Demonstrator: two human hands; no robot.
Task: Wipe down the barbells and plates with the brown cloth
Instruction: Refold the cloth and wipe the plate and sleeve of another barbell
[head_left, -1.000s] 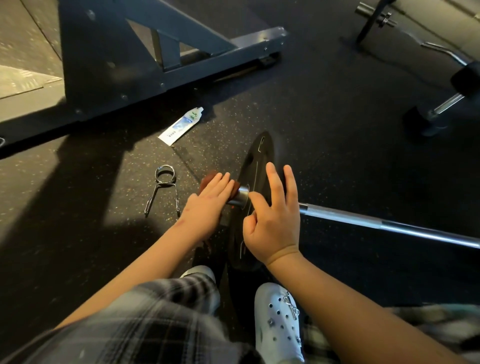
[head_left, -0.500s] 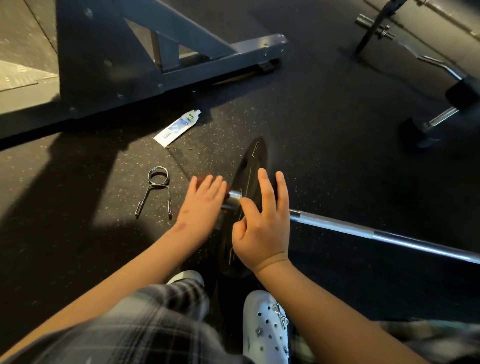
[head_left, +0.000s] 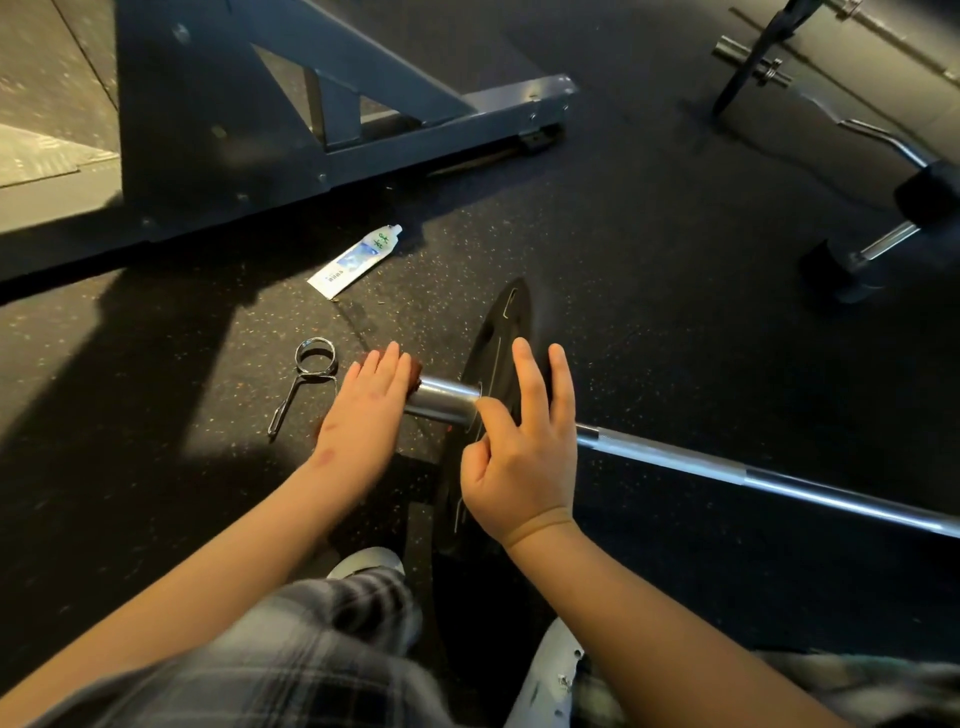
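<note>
Beneath straight fingers of the left hand, the brown cloth presses the barbell end; fingers of the right hand (spread, gripping nothing) rest on the plate.

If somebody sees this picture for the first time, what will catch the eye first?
First the two hands in the middle: the left hand presses a brown cloth against the end of the shiny barbell sleeve, while the right hand rests on the black plate, which stands on edge. Next come the bright things on the dark floor to the left: a spring collar and, beyond it, a white tube.
</note>
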